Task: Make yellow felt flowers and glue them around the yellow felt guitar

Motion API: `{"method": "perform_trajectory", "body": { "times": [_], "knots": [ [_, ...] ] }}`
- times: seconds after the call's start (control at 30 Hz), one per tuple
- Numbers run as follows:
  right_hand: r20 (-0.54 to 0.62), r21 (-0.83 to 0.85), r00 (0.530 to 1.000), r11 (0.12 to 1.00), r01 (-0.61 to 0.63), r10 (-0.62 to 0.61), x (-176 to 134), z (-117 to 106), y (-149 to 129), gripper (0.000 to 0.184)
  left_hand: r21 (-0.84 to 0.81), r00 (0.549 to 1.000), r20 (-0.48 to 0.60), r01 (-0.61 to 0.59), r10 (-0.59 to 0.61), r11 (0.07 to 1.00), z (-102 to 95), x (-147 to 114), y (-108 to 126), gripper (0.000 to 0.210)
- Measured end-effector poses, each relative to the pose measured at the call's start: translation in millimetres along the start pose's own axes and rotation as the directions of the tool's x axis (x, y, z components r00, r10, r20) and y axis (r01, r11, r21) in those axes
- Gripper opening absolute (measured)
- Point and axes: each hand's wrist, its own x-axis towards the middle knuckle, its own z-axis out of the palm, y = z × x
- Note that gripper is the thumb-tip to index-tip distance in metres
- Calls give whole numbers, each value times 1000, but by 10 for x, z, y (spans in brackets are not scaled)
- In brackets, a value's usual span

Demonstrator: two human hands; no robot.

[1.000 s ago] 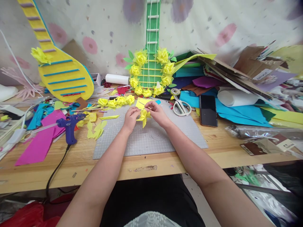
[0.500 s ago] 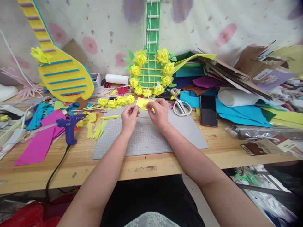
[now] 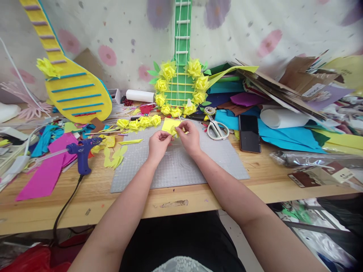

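Note:
Over the grey cutting mat (image 3: 181, 170) my two hands meet at a small piece of yellow paper (image 3: 174, 132). My right hand (image 3: 189, 138) pinches it between thumb and fingers, and a thin pale stick (image 3: 179, 118) pokes up beside those fingers. My left hand (image 3: 159, 144) is closed, its fingertips pinched at the lower left of the same piece; its exact hold is partly hidden. Behind them lies a flat yellow paper square (image 3: 167, 124). Yellow paper flowers (image 3: 145, 121) sit in a row to the left. White-handled scissors (image 3: 217, 130) rest at the mat's right.
A blue glue gun (image 3: 84, 153) stands at left, its cord over the table edge. A green paper guitar (image 3: 182, 85) and a yellow paper lute-like instrument (image 3: 76, 88) lean at the back. A phone (image 3: 249, 133) and piled blue paper (image 3: 286, 138) lie right.
My left hand has shifted slightly right, closer to the right hand. The pale stick, upright above the right fingers before, now shows less. More of the yellow piece shows between the hands.

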Motion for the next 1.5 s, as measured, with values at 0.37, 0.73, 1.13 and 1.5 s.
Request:
{"method": "perform_trajectory", "body": {
  "times": [0.37,0.73,1.13,1.5],
  "knots": [
    [40,-41,998,998,50,-48,-46,14,-54,7,-9,997,12,73,-73,997,24,-12,7,30],
    [36,182,993,976,-115,110,-47,77,-38,12,390,965,-7,-240,263,889,-54,21,-105,9],
    [151,-127,976,976,176,-156,-95,18,-90,10,415,963,-120,-173,243,893,-87,72,-128,16],
    [341,-333,886,841,426,-313,-147,-17,-144,22,-261,943,-84,291,-322,920,-32,-10,176,6]
  ]
}}
